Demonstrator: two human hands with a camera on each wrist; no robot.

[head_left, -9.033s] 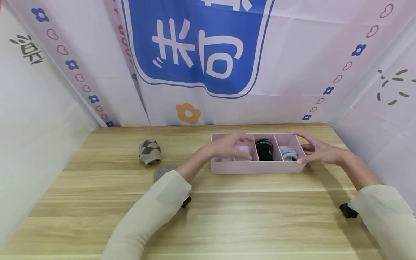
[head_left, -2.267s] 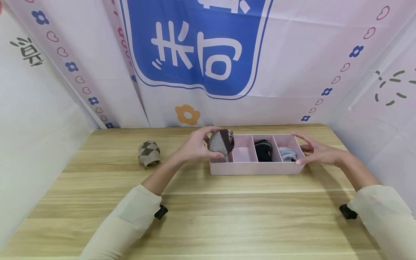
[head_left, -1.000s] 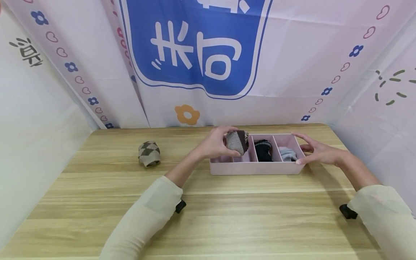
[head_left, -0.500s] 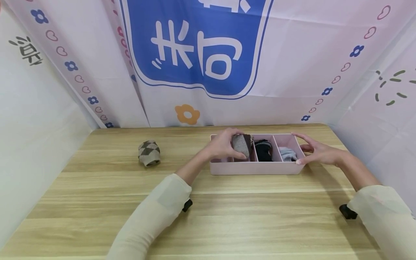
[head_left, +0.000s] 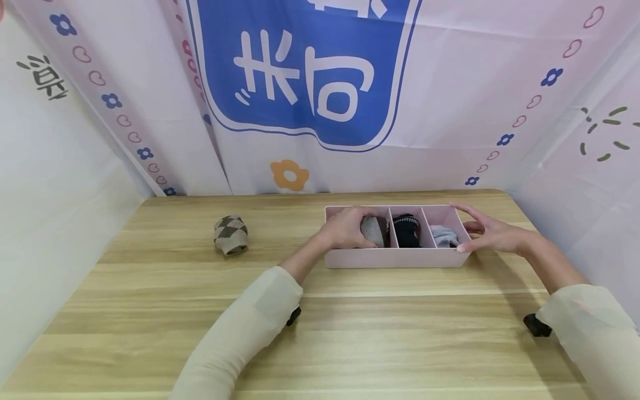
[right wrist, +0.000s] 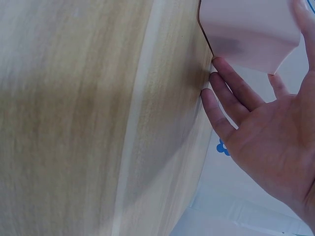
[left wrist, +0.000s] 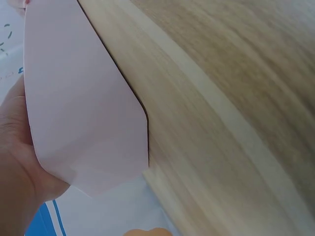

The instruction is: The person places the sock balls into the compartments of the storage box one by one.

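In the head view my left hand (head_left: 347, 228) holds a rolled grey-and-brown sock (head_left: 373, 231) down inside a compartment of the pink divided box (head_left: 395, 258). My right hand (head_left: 492, 233) spans the box's right end, thumb at the front corner and index finger at the back. The right wrist view shows that hand's fingers (right wrist: 236, 88) nearly straight, touching the box end and the tabletop. A black sock (head_left: 407, 232) and a light grey sock (head_left: 443, 236) fill the two right compartments. In the left wrist view the box wall (left wrist: 88, 108) hides my left fingertips and the sock.
A rolled brown argyle sock (head_left: 231, 235) lies on the wooden table (head_left: 350, 333), left of the box. Behind the table hangs a printed cloth (head_left: 440, 111), with more cloth at both sides.
My left hand has picked up the grey-and-brown sock from the table, carried it right over the box and lowered it into the compartment beside the black sock. The right hand stays put.
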